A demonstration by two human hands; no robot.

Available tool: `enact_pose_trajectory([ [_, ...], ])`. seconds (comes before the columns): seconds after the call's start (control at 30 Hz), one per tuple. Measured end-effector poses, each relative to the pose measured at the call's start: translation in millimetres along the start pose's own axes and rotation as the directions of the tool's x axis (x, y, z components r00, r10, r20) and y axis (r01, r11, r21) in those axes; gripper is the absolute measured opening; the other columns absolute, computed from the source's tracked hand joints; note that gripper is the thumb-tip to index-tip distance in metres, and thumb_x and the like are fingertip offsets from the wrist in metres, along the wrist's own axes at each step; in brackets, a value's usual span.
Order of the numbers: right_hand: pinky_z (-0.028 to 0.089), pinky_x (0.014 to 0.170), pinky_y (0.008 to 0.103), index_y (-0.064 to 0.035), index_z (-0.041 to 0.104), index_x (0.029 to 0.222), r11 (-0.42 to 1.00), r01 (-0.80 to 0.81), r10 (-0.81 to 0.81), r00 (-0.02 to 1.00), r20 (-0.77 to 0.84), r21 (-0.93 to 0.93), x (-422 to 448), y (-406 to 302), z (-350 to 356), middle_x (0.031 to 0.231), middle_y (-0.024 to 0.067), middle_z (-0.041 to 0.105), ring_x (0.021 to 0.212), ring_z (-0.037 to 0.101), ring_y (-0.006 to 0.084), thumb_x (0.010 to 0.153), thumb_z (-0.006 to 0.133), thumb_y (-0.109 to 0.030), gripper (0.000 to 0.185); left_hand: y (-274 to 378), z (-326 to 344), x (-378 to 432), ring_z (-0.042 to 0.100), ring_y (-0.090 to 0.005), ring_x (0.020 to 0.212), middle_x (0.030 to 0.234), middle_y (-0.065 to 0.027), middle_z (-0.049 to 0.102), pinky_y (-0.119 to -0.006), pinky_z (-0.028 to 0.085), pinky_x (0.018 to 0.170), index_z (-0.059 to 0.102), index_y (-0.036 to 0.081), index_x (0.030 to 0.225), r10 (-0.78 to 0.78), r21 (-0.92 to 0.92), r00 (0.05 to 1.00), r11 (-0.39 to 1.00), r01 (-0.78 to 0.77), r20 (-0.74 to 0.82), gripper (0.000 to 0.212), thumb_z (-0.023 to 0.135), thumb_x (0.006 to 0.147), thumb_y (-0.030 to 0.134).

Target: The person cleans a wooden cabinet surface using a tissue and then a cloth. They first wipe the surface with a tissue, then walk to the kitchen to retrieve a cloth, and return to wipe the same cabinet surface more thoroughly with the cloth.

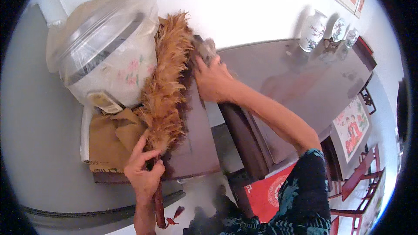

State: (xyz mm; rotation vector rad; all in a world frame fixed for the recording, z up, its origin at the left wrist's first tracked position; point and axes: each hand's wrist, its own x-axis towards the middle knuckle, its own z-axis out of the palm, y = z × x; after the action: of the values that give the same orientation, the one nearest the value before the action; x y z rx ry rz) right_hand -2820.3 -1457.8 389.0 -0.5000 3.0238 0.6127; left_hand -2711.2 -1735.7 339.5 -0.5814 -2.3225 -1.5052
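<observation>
A feather duster [171,71] with brown plumes lies slantwise along the right side of a plastic-wrapped rice cooker [114,75]. My left hand [143,169] grips its dark red handle [158,202] just below the feathers. A red tassel [178,212] hangs from the handle's end. Beyond the plumes, my right hand [214,80] reaches to the wall side of the small dark table [199,150]. Its fingers touch a greyish, blurred object [207,50], which I cannot identify. Whether they close around it is hard to see.
A brown paper bag or wrapping [111,140] sits in front of the cooker. To the right is a long dark sideboard [294,68] with porcelain vases [313,32] at its far end. A red printed box or bag [267,192] stands below, and wooden chairs [362,192] are at far right.
</observation>
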Motion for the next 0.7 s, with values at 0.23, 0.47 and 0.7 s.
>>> enact_pose_trajectory([
  [0.23, 0.038, 0.099, 0.047, 0.0039, 0.048, 0.127, 0.708, 0.042, 0.25, 0.919, -0.305, 0.705, -230.4, -59.4, 0.2, 0.142, 0.0238, 0.036, 0.121, 0.043, 0.0413, 0.083, 0.054, -0.008, 0.047, 7.6, 15.8, 2.8, 0.059, -0.0245, 0.11, 0.128, -0.0254, 0.055, -0.029, 0.049, 0.086, 0.07, -0.003, 0.092, -0.022, -0.133, 1.0, 0.991, 0.023, 0.009, 0.033, 0.061, 0.061, -0.01],
  [0.47, 0.036, 0.104, 0.0415, -0.0049, 0.047, 0.132, 0.338, -0.191, 0.716, 0.688, -0.12, 0.922, -263.4, -35.4, 91.9, 0.138, 0.0191, 0.044, 0.129, 0.04, 0.035, 0.095, 0.045, -0.016, 0.039, 7.6, 1.4, -4.7, 0.058, -0.0271, 0.112, 0.129, -0.0273, 0.053, -0.031, 0.05, 0.081, 0.066, -0.006, 0.087, -0.034, -0.04, 0.996, 0.999, 0.031, -0.08, 0.033, 0.055, 0.057, -0.015],
  [0.7, 0.027, 0.106, 0.0463, -0.0088, 0.041, 0.138, 0.898, 0.02, 0.116, 0.953, -0.281, 0.439, -92.4, 38.8, 158.7, 0.145, 0.0107, 0.039, 0.138, 0.025, 0.0325, 0.098, 0.029, -0.032, 0.047, -11.8, -14.9, -9.6, 0.053, -0.0322, 0.118, 0.135, -0.0265, 0.047, -0.041, 0.046, 0.094, 0.065, -0.005, 0.1, 0.038, -0.022, 0.999, 0.999, -0.038, 0.033, 0.033, 0.059, 0.067, -0.005],
])
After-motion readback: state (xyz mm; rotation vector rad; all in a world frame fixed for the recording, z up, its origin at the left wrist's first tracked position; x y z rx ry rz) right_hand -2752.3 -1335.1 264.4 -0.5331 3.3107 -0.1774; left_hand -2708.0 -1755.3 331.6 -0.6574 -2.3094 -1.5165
